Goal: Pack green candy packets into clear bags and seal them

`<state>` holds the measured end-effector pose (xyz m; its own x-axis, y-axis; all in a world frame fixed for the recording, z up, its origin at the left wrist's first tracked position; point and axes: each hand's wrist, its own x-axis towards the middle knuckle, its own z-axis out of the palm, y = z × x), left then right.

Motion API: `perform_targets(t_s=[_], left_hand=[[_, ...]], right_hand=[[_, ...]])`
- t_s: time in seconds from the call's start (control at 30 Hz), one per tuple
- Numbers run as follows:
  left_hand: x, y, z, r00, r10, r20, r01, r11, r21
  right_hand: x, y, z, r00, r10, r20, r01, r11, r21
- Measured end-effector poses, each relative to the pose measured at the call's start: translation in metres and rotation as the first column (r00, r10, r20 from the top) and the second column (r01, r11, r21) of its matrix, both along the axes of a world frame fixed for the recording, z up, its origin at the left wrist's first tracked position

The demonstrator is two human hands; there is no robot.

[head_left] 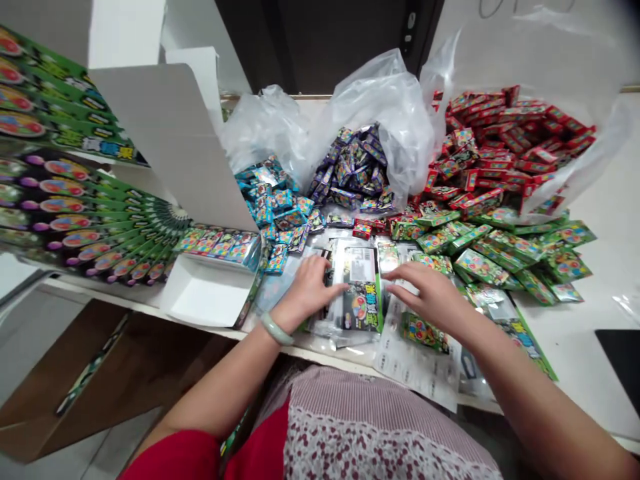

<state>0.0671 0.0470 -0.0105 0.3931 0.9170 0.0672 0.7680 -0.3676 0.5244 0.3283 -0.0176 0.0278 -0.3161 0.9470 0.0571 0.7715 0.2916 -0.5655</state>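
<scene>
A clear plastic pouch (356, 287) with a black and green printed card lies on a stack of similar pouches at the table's front edge. My left hand (309, 292), with a pale green bangle at the wrist, rests on the pouch's left side, fingers curled onto it. My right hand (429, 293) lies at the pouch's right edge, fingers stretched toward it and touching it. Small green candy boxes (480, 263) lie just right of my right hand.
An open white display carton (210, 293) holding candy boxes stands at the left, with flat green printed cartons (75, 220) fanned beyond it. Plastic bags hold blue boxes (273, 197), purple boxes (353, 167) and red boxes (500, 147) at the back.
</scene>
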Motion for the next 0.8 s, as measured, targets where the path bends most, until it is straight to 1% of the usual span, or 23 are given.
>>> perform_targets(t_s=[0.07,0.1,0.17,0.23,0.33,0.4,0.47,0.53,0.63,0.8], left_hand=[[0.008,-0.011,-0.004,0.994,-0.002,-0.112,0.005,1.000,0.026],[0.011,-0.015,-0.006,0.990,0.016,-0.142,-0.013,1.000,0.025],[0.013,-0.019,-0.011,0.986,0.038,-0.160,-0.037,0.999,0.014],[0.009,-0.018,-0.016,0.990,0.031,-0.140,-0.029,1.000,0.011],[0.002,-0.015,-0.024,0.996,0.021,-0.089,-0.021,1.000,0.005],[0.000,-0.014,-0.029,0.998,0.043,-0.037,-0.043,0.999,-0.007],[0.002,-0.014,-0.031,0.994,0.091,0.065,-0.088,0.995,-0.039],[0.004,-0.014,-0.032,0.974,0.146,0.175,-0.133,0.988,-0.080],[0.005,-0.011,-0.030,0.942,0.197,0.271,-0.169,0.978,-0.124],[0.001,-0.005,-0.019,0.913,0.200,0.355,-0.130,0.969,-0.211]], right_hand=[[-0.031,0.040,-0.007,0.986,0.040,0.159,-0.040,0.999,-0.003],[-0.044,0.057,-0.012,0.966,0.069,0.250,-0.063,0.997,-0.035],[-0.063,0.083,-0.021,0.948,0.091,0.305,-0.072,0.995,-0.073],[-0.072,0.097,-0.028,0.938,0.102,0.331,-0.071,0.992,-0.105],[-0.077,0.103,-0.031,0.928,0.095,0.362,-0.047,0.989,-0.138],[-0.079,0.103,-0.032,0.926,0.076,0.369,-0.020,0.988,-0.152],[-0.080,0.104,-0.034,0.930,0.058,0.363,0.000,0.988,-0.158],[-0.080,0.105,-0.037,0.938,0.043,0.344,0.010,0.989,-0.149],[-0.076,0.104,-0.038,0.955,0.017,0.296,0.019,0.993,-0.119],[-0.066,0.098,-0.035,0.979,-0.005,0.202,0.018,0.998,-0.060]])
